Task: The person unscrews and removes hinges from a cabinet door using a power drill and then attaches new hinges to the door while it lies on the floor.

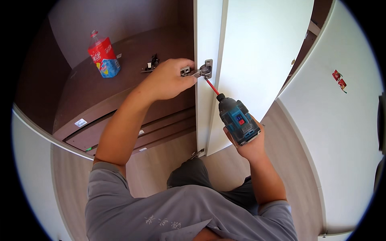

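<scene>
A metal cabinet hinge (206,69) sits against the edge strip of a white door panel (257,60). The fingers of my left hand (171,78) are closed round the arm of this hinge, just left of the panel. My right hand (252,140) grips a blue and black cordless driver (238,116) by its handle. The driver's long red-shafted bit (212,86) slants up to the lower part of the hinge plate, and its tip meets a screw there. Part of the hinge arm is hidden by my left fingers.
On the brown cabinet shelf (132,44) stand a red and blue labelled bottle (103,56) and several loose hinge parts (152,63). Another hinge (197,153) is low on the door, near my knee. At the right a white panel (317,108) carries a torn red wrapper (339,81).
</scene>
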Demonstrator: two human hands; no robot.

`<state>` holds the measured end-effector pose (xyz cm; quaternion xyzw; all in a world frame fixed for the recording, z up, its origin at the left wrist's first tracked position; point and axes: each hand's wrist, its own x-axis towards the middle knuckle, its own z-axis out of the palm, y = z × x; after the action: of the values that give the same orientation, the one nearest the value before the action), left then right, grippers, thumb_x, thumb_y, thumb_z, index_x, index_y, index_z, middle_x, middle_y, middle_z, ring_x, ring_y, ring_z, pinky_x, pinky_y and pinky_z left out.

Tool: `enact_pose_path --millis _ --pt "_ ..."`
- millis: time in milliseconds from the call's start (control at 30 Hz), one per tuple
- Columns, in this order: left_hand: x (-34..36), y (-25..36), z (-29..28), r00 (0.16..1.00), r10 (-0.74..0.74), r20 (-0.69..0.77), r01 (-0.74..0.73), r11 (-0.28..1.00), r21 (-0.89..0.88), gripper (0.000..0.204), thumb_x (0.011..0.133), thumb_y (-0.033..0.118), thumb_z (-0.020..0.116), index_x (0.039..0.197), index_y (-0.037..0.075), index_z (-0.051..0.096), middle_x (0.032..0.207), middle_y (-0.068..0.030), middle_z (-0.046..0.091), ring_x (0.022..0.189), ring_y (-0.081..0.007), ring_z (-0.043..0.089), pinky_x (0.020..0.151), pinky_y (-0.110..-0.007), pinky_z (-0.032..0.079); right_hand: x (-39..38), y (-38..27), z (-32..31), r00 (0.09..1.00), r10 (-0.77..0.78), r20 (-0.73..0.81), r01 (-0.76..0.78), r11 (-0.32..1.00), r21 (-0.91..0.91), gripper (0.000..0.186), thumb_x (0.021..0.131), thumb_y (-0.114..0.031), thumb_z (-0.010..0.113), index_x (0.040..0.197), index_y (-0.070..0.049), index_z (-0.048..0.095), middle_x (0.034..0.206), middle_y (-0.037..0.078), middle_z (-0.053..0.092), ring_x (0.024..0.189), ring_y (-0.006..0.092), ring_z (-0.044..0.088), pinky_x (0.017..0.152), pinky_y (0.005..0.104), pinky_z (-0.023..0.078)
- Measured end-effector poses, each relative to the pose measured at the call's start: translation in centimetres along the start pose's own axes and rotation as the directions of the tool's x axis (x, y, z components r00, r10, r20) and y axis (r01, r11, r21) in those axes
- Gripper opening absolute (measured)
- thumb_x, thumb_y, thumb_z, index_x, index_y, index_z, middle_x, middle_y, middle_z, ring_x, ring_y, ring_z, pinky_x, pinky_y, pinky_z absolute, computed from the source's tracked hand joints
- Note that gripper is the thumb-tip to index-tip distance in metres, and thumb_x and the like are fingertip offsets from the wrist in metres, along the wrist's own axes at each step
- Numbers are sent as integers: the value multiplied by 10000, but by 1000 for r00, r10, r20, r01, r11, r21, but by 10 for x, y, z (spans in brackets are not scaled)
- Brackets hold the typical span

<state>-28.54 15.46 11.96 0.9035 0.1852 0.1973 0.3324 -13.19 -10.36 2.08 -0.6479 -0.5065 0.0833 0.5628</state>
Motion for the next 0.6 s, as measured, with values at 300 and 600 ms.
enact_pose_path --millis 300,600 --pt "-1 3 -2 1000 0 -1 0 1000 -2 405 902 168 698 1233 -63 669 970 -115 710 889 -174 637 818 -331 520 4 -17 -4 999 28 -40 -32 996 -81 363 791 -90 889 1090 -19 697 957 50 758 860 135 708 810 306 565" --pt "2 1 -2 1000 8 -2 -8 1000 -12 372 907 177 691 1200 -52 681 902 -85 689 838 -158 615 773 -330 513 0 -13 -5 999 4 -33 -7 994 -111 346 795 -103 888 1074 -24 700 945 54 759 854 134 710 801 303 564"
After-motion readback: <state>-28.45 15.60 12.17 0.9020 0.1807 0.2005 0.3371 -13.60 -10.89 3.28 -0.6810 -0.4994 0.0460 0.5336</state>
